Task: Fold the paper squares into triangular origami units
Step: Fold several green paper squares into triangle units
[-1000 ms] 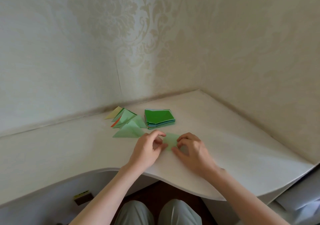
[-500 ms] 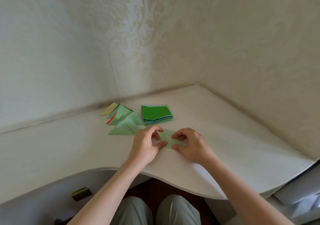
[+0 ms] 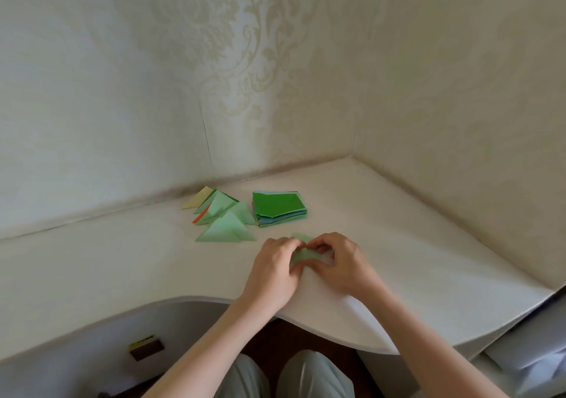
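Pale green paper (image 3: 301, 255), a small piece part-way through folding, lies on the white tabletop (image 3: 413, 244) near its front edge, directly ahead of the person, in the single head-camera view looking down at a corner desk against patterned cream wallpaper. Both hands are curled over it, fingertips nearly meeting: the left hand (image 3: 274, 270) presses down on the sheet's left part, apparently to pin it flat, while the right hand (image 3: 343, 264) pinches a flap at the top, which stands slightly raised between the two thumbs. Holding it this way probably lets one hand anchor the paper while the other draws the crease. Behind the hands and to the left, a loose cluster of finished triangular units (image 3: 225, 216), mostly light green with one cream and a glimpse of orange, lies overlapping near the wall, likely set aside as done. Just beside them to the right sits a neat stack of unfolded squares (image 3: 278, 209), dark green on top, within easy reach for the next sheet.
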Demonstrator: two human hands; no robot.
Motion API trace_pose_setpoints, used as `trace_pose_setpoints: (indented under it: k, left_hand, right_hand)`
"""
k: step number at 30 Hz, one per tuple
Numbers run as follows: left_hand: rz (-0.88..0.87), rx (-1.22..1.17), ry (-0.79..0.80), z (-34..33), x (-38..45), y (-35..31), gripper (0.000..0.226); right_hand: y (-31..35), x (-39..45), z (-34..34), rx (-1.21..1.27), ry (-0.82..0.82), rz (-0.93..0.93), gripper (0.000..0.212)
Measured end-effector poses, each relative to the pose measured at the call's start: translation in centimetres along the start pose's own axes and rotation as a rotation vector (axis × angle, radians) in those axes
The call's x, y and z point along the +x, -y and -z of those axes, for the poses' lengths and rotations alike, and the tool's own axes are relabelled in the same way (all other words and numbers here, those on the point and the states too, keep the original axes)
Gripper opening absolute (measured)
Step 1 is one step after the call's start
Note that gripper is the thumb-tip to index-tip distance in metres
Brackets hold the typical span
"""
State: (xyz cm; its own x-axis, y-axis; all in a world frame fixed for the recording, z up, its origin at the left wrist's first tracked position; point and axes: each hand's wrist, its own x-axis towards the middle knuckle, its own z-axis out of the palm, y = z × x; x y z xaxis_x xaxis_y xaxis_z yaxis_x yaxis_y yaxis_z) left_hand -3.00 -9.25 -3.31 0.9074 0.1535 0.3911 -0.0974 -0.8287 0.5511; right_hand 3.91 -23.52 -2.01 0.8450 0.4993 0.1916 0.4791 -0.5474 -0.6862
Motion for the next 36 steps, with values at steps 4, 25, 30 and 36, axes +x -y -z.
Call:
trace_pose_setpoints:
  k: [4, 25, 30, 36]
  left_hand:
    - [-0.077, 0.028, -0.015, 0.4, 0.0, 0.5, 0.038]
    - [-0.042, -0.049, 0.099, 5.4, -0.8, 4.3, 0.020]
    - [0.052, -0.074, 0.065, 5.3, -0.9, 5.2, 0.018]
    - [0.173, -0.055, -0.082, 5.7, -1.0, 5.4, 0.014]
  right_hand:
    - [0.5, -0.5, 1.2, 0.047, 0.133, 0.025, 0.039]
    - [1.3, -0.7, -1.5, -0.337, 0.033, 0.308, 0.045]
    - [1.6, -0.1, -2.9, -0.224, -0.083, 0.191, 0.020]
    - [2.5, 0.2, -3.1, -0.178, -0.095, 0.024, 0.015]
